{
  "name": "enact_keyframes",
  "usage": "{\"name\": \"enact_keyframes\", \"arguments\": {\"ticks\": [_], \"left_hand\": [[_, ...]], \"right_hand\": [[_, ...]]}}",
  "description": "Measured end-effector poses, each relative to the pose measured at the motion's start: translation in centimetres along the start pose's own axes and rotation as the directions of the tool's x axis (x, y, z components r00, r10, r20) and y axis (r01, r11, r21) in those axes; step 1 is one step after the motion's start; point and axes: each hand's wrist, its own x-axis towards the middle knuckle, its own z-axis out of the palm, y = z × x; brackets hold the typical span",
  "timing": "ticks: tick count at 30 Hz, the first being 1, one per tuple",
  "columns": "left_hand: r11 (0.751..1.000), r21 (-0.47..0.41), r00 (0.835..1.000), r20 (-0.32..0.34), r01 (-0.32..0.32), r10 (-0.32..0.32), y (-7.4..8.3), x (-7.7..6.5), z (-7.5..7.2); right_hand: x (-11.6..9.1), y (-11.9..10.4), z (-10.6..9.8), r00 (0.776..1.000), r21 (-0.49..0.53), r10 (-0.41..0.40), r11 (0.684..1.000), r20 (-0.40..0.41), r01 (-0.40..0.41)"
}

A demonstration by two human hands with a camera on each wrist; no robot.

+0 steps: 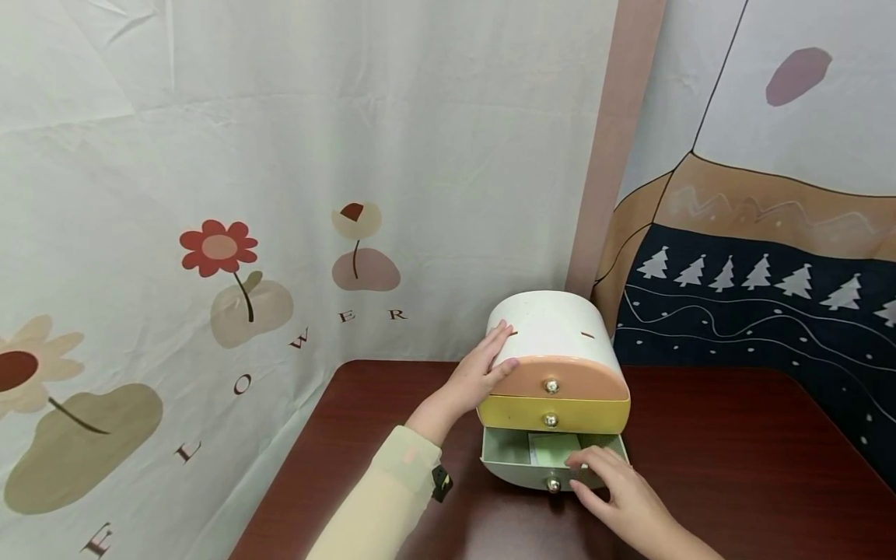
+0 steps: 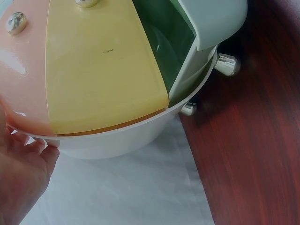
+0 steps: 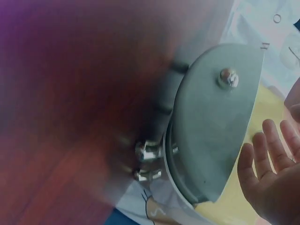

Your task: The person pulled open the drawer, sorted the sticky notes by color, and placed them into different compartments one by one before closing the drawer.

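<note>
A small white chest of drawers stands on the table, with an orange drawer, a yellow drawer and a pulled-out green drawer. My left hand rests against the chest's upper left side, fingers on the white shell and thumb by the orange front. Over the right part of the green drawer hovers my right hand, fingers slightly bent and apart. Nothing shows in its grasp in the right wrist view. Inside the green drawer lies a pale green flat piece, partly behind the right hand.
The dark red wooden table extends to both sides of the chest. Behind it hang a white flower-print curtain and a dark panel with trees. Round metal feet hold the chest up.
</note>
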Motion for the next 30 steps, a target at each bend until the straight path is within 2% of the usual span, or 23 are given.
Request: {"name": "enact_keyframes", "arguments": {"ticks": [3, 5, 7, 8, 10, 12, 14, 16, 17, 19, 21, 25, 30], "left_hand": [[1.0, -0.002, 1.0, -0.002, -0.002, 0.002, 0.0, 0.0, 0.0], [1.0, -0.002, 1.0, -0.002, 0.0, 0.0, 0.0, 0.0, 0.0], [1.0, -0.001, 1.0, -0.002, 0.002, -0.002, 0.0, 0.0, 0.0], [1.0, -0.002, 1.0, -0.002, 0.003, -0.003, 0.0, 0.0, 0.0], [1.0, -0.004, 1.0, 0.0, 0.007, -0.007, 0.1, 0.0, 0.0], [1.0, -0.004, 1.0, 0.0, 0.009, -0.009, 0.1, 0.0, 0.1], [1.0, -0.005, 1.0, 0.0, 0.01, -0.01, 0.0, 0.0, 0.1], [1.0, -0.005, 1.0, 0.001, 0.012, -0.012, 0.1, 0.0, 0.1], [1.0, -0.003, 1.0, 0.002, 0.013, -0.013, 0.1, 0.0, 0.0], [1.0, -0.002, 1.0, 0.001, 0.013, -0.013, 0.1, 0.0, 0.0], [1.0, 0.0, 1.0, -0.001, 0.011, -0.011, 0.1, 0.0, 0.0], [1.0, 0.0, 1.0, 0.001, 0.015, -0.015, 0.2, -0.1, -0.1], [1.0, -0.007, 1.0, 0.008, 0.027, -0.027, 0.3, -0.2, 0.0]], "right_hand": [[-0.3, -0.1, 0.3, 0.997, 0.139, 0.034, 0.989, 0.068, -0.043], [-0.5, 0.0, 0.5, 0.991, 0.242, 0.051, 0.967, 0.126, -0.081], [-0.6, 0.2, 0.7, 0.97, 0.353, 0.091, 0.92, 0.225, -0.168], [-0.7, 0.4, 0.8, 0.95, 0.404, 0.12, 0.884, 0.288, -0.234], [-0.8, 0.7, 1.0, 0.889, 0.484, 0.185, 0.782, 0.42, -0.392], [-0.9, 1.0, 1.4, 0.801, 0.531, 0.242, 0.64, 0.547, -0.555], [-1.2, 1.3, 1.8, 0.725, 0.548, 0.266, 0.505, 0.636, -0.666], [-1.4, 1.4, 2.2, 0.671, 0.56, 0.266, 0.388, 0.692, -0.732], [-1.6, 1.5, 2.3, 0.653, 0.565, 0.26, 0.34, 0.712, -0.752], [-1.7, 1.6, 2.6, 0.635, 0.578, 0.243, 0.27, 0.733, -0.77], [-1.8, 1.7, 2.9, 0.628, 0.59, 0.228, 0.218, 0.744, -0.778], [-1.8, 1.8, 3.5, 0.616, 0.592, 0.216, 0.169, 0.757, -0.788], [-1.6, 1.8, 4.1, 0.587, 0.579, 0.196, 0.1, 0.785, -0.809]]}}
